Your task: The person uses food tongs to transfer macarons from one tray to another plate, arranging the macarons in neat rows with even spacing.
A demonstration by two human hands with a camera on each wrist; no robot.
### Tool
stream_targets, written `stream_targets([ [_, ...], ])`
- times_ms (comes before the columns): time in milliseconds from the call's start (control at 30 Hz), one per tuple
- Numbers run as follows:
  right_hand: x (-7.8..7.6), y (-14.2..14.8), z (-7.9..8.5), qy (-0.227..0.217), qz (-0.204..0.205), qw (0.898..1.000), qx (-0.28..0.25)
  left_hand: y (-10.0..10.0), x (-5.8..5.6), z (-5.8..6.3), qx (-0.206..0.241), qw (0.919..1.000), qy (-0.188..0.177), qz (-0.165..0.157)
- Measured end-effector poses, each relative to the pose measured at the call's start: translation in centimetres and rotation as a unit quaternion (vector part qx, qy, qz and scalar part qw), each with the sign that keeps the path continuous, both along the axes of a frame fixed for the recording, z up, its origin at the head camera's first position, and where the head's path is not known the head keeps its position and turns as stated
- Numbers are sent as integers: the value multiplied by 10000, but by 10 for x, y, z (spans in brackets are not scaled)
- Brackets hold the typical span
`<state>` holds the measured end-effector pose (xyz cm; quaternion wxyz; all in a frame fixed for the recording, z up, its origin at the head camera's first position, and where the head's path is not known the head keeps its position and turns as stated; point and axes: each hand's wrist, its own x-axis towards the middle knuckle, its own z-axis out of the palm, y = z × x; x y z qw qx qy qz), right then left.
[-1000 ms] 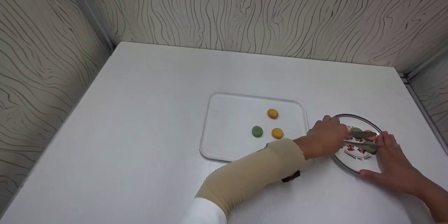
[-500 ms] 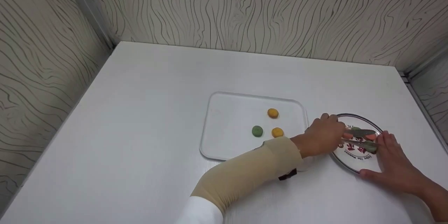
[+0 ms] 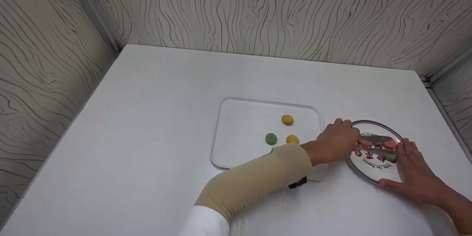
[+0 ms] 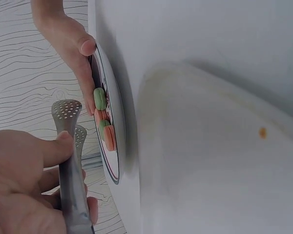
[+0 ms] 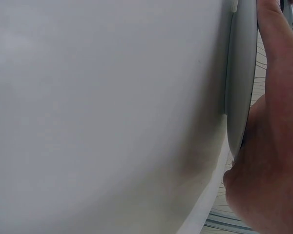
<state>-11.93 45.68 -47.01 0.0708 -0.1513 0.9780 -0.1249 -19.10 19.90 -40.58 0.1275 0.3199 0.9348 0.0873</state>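
Observation:
My left hand (image 3: 337,143) grips metal tongs (image 4: 71,170) with perforated tips, thumb on one arm and fingers on the other. The tongs' tips stand apart, with no macaron visible between them in the left wrist view. They hover over a round plate (image 3: 372,171) with a dark rim and red print. On the plate, green macarons (image 4: 100,99) and orange macarons (image 4: 109,138) stand on edge in a row. My right hand (image 3: 416,173) rests against the plate's right side, fingers straight and thumb at the near rim. In the right wrist view that hand (image 5: 278,141) touches the plate's edge.
A white rectangular tray (image 3: 239,155) lies left of the plate, partly under my left forearm. On it are two yellow macarons (image 3: 287,120) and a green macaron (image 3: 271,139). A wood-patterned wall (image 3: 250,14) stands behind the white table (image 3: 147,136).
My left hand has drawn slightly left with the tongs, uncovering more of the orange macarons on the plate. The right hand stays on the plate's rim.

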Motion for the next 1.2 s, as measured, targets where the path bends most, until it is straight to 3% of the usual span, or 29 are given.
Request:
stream_targets([
  [300,0,0,-1,-96,-89,9999,62,-9,-2,0,-105,9998,138,-22],
  [700,0,1,-2,-240,-186,9995,43,-20,-4,4,172,9997,-165,86],
  [1000,-1,-1,-1,-334,-227,9991,124,-27,-3,5,157,9999,-10,34],
  [1200,0,2,-2,-97,-85,9999,32,-32,-5,5,209,9998,-49,27],
])
